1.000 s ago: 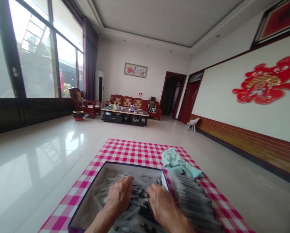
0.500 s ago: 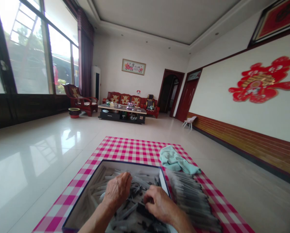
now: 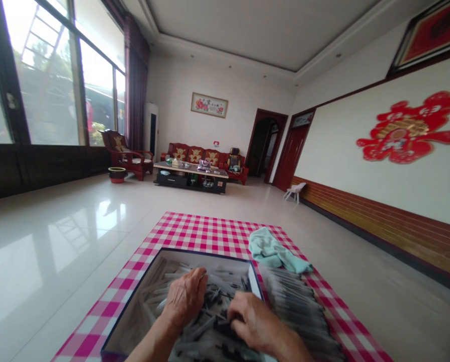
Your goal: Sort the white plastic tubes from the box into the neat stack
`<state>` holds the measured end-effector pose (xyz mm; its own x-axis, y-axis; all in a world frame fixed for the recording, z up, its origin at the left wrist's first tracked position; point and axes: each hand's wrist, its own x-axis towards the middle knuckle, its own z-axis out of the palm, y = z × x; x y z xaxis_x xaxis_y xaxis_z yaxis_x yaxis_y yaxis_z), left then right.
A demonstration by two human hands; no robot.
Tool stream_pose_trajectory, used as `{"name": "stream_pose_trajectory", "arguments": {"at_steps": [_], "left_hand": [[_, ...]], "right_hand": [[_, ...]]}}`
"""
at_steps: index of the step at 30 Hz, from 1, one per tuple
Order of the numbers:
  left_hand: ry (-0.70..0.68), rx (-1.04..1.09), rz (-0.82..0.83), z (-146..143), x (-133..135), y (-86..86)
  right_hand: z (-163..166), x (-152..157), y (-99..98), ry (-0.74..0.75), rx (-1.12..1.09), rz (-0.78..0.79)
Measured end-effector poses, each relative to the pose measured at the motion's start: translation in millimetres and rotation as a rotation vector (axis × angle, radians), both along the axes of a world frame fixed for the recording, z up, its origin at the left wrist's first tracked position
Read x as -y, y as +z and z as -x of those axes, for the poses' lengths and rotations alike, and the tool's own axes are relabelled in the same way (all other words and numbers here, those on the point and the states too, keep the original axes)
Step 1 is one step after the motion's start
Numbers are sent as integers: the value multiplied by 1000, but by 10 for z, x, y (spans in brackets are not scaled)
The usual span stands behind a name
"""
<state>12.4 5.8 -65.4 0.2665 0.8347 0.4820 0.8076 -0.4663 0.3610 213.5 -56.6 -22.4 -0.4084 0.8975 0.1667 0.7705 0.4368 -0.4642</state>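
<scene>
My left hand (image 3: pixel 185 296) presses on the loose heap of clear plastic tubes (image 3: pixel 205 327) filling the dark-rimmed white box (image 3: pixel 205 250), and my right hand (image 3: pixel 251 317) curls into it; I can't tell whether either grips a tube. A tidy bank of lined-up tubes (image 3: pixel 300 311) lies rightward on the pink gingham cloth (image 3: pixel 194 234).

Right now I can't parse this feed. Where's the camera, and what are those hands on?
No robot here: these are a person's bare hands, and the camera is worn on their head, looking forward and down. A pink-and-white checked cloth lies on a tiled floor, under an open box full of thin clear plastic pieces with dark parts; blur hides what they are. The left hand and right hand rest in that pile; neither clearly holds anything. Rows of similar pieces lie right of the box, beside a pale green towel.
</scene>
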Motion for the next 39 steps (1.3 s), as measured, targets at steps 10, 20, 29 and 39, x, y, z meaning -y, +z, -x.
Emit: {"name": "stream_pose_trajectory", "arguments": {"at_steps": [10,20,29,39], "left_hand": [[-94,70,-81,13,-12,-13],[-171,36,-58,-21,41,62],[-198,45,-33,4,74,108],[-166,11,-39,-2,118,153]], "right_hand": [[337,-512,-112,-532,-1287,-56],[399,-479,-200,-509,-1254,5],[432,-462,-229,-424,-1258,144],[522,-387,-157,-355,-1213,206]]}}
